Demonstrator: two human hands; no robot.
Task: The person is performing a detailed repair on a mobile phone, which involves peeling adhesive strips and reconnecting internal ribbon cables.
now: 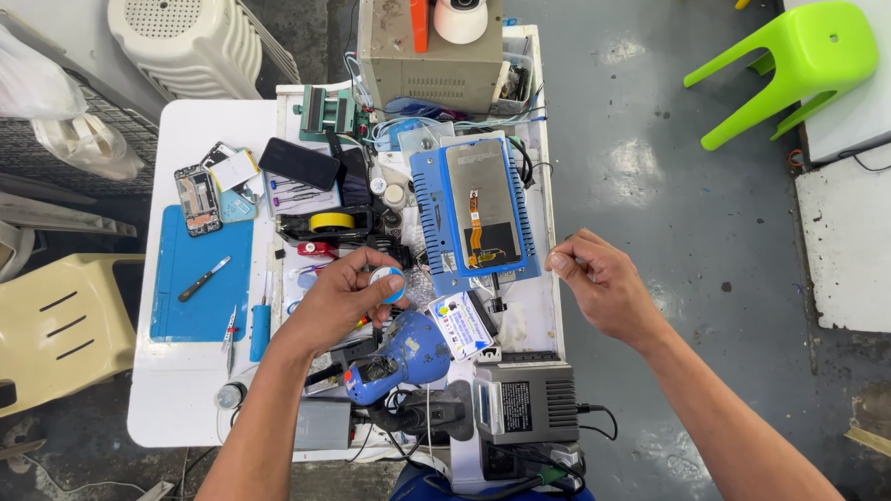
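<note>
My left hand (345, 297) hovers over the white workbench (185, 132) and holds a small round white-and-blue spool (388, 281) between thumb and fingers. My right hand (599, 282) is at the bench's right edge, fingers pinched together; a very fine strand may run from it toward the spool, but it is too thin to be sure. Between the hands, slightly farther away, lies a phone screen panel (481, 201), back side up, on a blue ribbed heating plate (430, 211). A blue hot-air gun (400, 358) rests just below my left hand.
A blue work mat (193, 312) with a knife lies at left, with opened phones (199, 198), a yellow tape roll (331, 221) and small tools nearby. A grey power unit (525, 409) stands at the front edge. A green stool (796, 65) stands on the grey floor at right.
</note>
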